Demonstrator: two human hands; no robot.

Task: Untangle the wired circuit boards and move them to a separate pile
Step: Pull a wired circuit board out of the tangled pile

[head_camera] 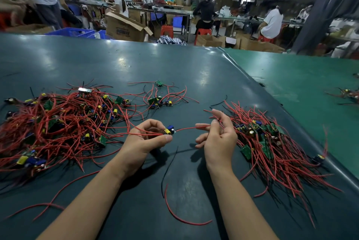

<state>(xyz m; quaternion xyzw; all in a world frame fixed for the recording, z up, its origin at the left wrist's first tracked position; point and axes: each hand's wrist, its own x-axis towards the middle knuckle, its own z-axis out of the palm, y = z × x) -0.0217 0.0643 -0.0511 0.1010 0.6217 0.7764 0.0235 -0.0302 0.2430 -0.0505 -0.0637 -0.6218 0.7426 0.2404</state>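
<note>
A big tangled heap of red-wired circuit boards lies at the left of the dark table. At the right lies a second pile with its wires combed mostly one way. My left hand pinches a small circuit board with yellow and blue parts, held just above the table between the two piles. Red wires run from the board back toward the left heap. My right hand grips one red wire of that board between thumb and forefinger, stretched taut to the right.
A small cluster of boards lies behind my hands. Loose red and black wires lie near the table's front. A green mat adjoins at the right with more boards at its far edge. Workers, cardboard boxes and stools fill the background.
</note>
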